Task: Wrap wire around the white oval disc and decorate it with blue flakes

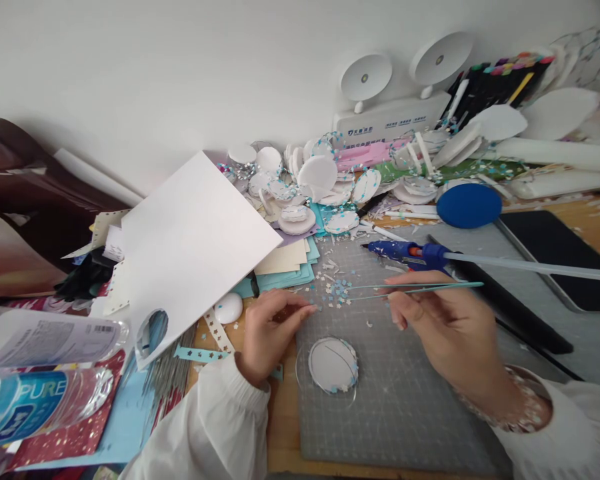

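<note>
My right hand (445,333) holds light teal tweezers (430,288), their tips apart beside a small heap of blue and white confetti pieces (337,293). At the cutting mat's left edge, my left hand (275,327) is closed, thumb and forefinger pressed together; whatever may be between them is too small to make out. Between and below both hands lies a white foam disc (333,365) on the grey cutting mat (380,420). Thin wire loops around the disc, and pale blue bits sit along its lower right rim.
A blue hot glue gun (405,252) lies behind my right hand, near a phone (570,257) and a blue round lid (469,205). Decorated white discs (317,177) are piled by the wall. A white board (200,233) and water bottle (45,400) are at left.
</note>
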`<state>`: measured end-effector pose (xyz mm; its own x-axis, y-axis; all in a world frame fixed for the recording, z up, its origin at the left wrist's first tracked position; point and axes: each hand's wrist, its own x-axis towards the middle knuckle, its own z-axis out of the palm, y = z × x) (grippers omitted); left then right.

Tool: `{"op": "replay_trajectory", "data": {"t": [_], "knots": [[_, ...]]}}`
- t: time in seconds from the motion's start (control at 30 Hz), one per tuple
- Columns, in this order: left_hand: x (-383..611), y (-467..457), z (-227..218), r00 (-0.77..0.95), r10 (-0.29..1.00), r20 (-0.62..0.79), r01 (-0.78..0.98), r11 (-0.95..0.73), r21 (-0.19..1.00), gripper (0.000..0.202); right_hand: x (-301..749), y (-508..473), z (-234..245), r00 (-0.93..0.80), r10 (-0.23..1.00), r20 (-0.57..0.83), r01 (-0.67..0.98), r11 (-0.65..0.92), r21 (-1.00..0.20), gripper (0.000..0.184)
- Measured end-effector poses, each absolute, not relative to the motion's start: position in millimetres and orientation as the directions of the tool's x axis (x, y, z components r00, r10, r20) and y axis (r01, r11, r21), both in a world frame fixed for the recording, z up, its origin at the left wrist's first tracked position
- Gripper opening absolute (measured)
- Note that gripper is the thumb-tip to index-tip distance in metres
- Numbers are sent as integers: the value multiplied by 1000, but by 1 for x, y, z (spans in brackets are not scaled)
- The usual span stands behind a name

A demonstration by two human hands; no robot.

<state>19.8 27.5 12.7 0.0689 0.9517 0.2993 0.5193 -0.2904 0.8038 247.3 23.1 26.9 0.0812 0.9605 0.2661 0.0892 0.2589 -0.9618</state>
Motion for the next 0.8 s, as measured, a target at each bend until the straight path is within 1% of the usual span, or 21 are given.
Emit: {"op": "replay_trajectory", "data": {"t": [0.07, 0.13, 0.2, 0.27, 0.37, 0.43, 0.53, 0.63, 0.73, 0.8], "knots": [[20, 28, 14, 43, 959, 280, 537, -259, 803, 25, 247, 24, 27, 76, 961, 265, 93, 258, -962, 7], [19, 28, 15, 80, 957, 279, 548, -276, 790, 29, 247, 24, 27, 74, 963, 260, 95, 253, -963, 8], [19, 29, 15, 193, 942, 273, 557, -334, 761, 23, 246, 24, 28, 81, 963, 258, 94, 251, -963, 8], [18, 30, 16, 347, 904, 251, 561, -415, 716, 15, 246, 24, 29, 88, 962, 260, 95, 252, -963, 8], [16, 31, 18, 553, 809, 198, 538, -529, 657, 16, 245, 24, 31, 87, 961, 261, 104, 252, -962, 8], [15, 30, 20, 628, 759, 172, 520, -574, 633, 19, 245, 24, 31, 82, 964, 253, 105, 244, -964, 8], [14, 30, 21, 678, 718, 156, 505, -610, 611, 24, 245, 24, 29, 81, 968, 238, 79, 232, -969, 9], [15, 30, 21, 682, 715, 153, 474, -592, 652, 16, 244, 24, 27, 68, 974, 217, 36, 215, -976, 9], [17, 28, 22, 641, 748, 172, 392, -512, 764, 10, 244, 24, 27, 45, 976, 214, 5, 214, -977, 7], [19, 25, 22, 582, 800, 144, 335, -398, 854, 10, 244, 23, 27, 19, 973, 230, -12, 231, -973, 5]]}}
